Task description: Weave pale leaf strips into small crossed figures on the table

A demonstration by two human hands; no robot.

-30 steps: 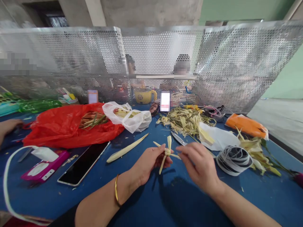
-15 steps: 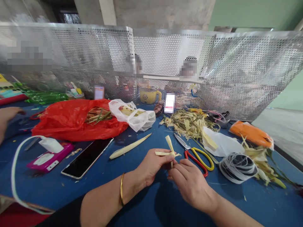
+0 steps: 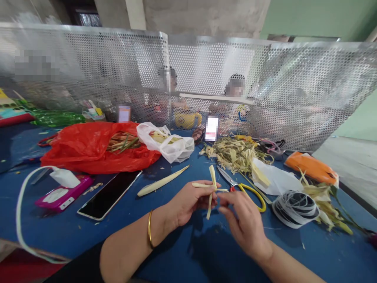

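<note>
My left hand (image 3: pixel 191 198) pinches a small cross of folded pale corn husk strips (image 3: pixel 212 188) between thumb and fingers. One end of the husk points up, one down, and one to each side. Just right of it is my right hand (image 3: pixel 244 220), its thumb and forefinger apart and curled close to the right-hand end, seemingly not gripping it. Behind that hand lie scissors (image 3: pixel 253 194) with one yellow and one red handle, blades partly spread. A long pale husk piece (image 3: pixel 163 181) rests on the blue table (image 3: pixel 176 251) beyond my left forearm.
At left are a phone (image 3: pixel 110 194), a magenta power strip (image 3: pixel 63 194) with a white cable, and a red bag (image 3: pixel 76 151). A dried husk pile (image 3: pixel 235 151), a ribbon roll (image 3: pixel 295 209) and an orange packet (image 3: pixel 312 168) lie right. A perforated metal screen (image 3: pixel 206 67) stands behind.
My right hand has moved slightly right, away from the husk, and its fingers have parted. The husk's lower end now shows. Another person's hand at the far left has left view.
</note>
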